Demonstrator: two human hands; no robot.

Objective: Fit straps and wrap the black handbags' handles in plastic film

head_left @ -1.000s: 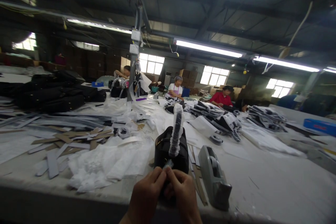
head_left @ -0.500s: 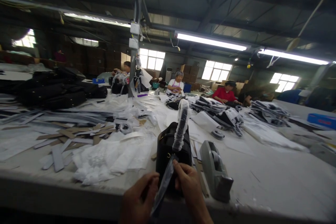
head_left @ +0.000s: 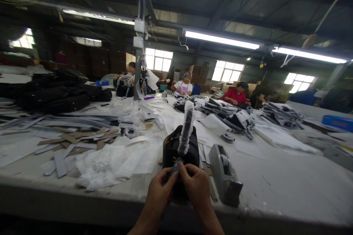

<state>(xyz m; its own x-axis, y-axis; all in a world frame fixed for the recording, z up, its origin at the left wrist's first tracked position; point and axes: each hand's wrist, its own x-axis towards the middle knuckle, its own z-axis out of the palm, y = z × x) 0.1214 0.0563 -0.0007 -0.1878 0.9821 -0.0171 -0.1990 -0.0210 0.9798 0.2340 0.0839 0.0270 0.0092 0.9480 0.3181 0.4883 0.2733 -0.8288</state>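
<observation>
Both hands' fingers (head_left: 176, 176) have closed again, pinching film against the black bag (head_left: 180, 150) (handle foam-wrapped).

Both hands, left (head_left: 161, 191) and right (head_left: 194, 187), are raised close together, fingertips pinched.

handbag (head_left: 180, 150): black
handle wrap (head_left: 186, 126): see-through white over a black handle
tape dispenser (head_left: 224, 178): grey
table (head_left: 289, 191): pale grey-white
loose sheets (head_left: 116, 163): white, translucent
card strips (head_left: 74, 141): brown and grey
stacked bags (head_left: 55, 95): black
box (head_left: 338, 122): blue with red marking
co-worker's top (head_left: 234, 96): red
</observation>
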